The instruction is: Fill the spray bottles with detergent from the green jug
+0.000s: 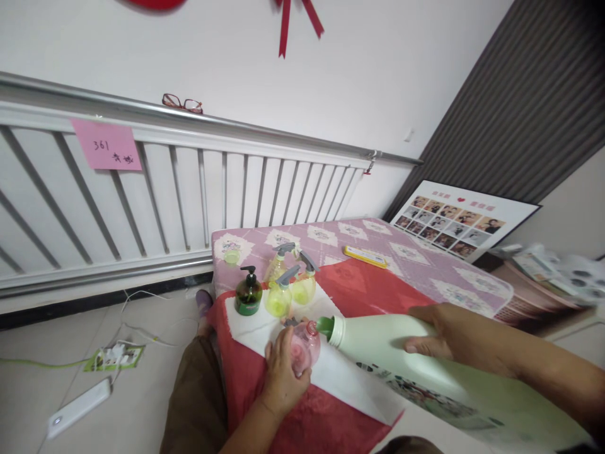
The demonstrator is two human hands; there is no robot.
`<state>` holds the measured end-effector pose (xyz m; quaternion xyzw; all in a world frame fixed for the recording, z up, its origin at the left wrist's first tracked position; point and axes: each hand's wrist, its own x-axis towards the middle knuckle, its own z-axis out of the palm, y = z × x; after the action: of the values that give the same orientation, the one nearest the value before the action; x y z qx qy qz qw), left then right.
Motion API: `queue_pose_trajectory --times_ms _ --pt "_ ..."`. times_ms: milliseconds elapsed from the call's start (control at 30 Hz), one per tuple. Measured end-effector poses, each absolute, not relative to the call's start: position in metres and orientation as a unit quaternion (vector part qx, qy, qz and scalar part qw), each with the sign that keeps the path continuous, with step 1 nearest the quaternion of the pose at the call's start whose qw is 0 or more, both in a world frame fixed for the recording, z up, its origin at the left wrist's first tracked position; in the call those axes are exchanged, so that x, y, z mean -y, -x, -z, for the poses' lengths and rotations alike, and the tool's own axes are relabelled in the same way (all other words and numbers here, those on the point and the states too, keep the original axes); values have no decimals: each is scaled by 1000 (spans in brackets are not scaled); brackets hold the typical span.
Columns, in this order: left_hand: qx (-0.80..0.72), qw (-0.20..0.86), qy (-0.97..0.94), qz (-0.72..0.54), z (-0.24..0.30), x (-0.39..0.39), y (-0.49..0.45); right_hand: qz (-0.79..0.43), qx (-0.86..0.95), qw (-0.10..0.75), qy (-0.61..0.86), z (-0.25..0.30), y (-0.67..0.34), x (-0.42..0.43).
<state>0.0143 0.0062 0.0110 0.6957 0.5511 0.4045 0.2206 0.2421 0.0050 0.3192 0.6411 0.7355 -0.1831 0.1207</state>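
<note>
My left hand (282, 378) is wrapped around a small clear pink bottle (302, 348), whose open neck points up and right. In my right hand (454, 337) is a large pale green detergent jug (378, 340), tilted toward the left by its handle. The jug's green spout (325, 326) meets the mouth of the pink bottle or sits just at it. Behind the bottle a grey spray head (290, 322) partly shows. Farther back are several spray bottles (280, 299) holding yellow-green liquid, beside a dark green pump bottle (248, 292).
White paper (255, 331) and red cloth (350, 284) cover part of the patterned bed surface (326, 234). A yellow packet (365, 256) and a pale green cap (231, 256) lie there. A radiator (227, 183) runs behind; a power strip (115, 357) and white power bank (79, 408) are on the floor.
</note>
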Motion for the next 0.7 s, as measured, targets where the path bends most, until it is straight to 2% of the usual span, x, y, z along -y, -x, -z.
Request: queue_pose_trajectory --times_ms 700 --pt "-553 220 -699 -397 -7 -7 -15 179 -731 129 -646 -320 -241 -5"
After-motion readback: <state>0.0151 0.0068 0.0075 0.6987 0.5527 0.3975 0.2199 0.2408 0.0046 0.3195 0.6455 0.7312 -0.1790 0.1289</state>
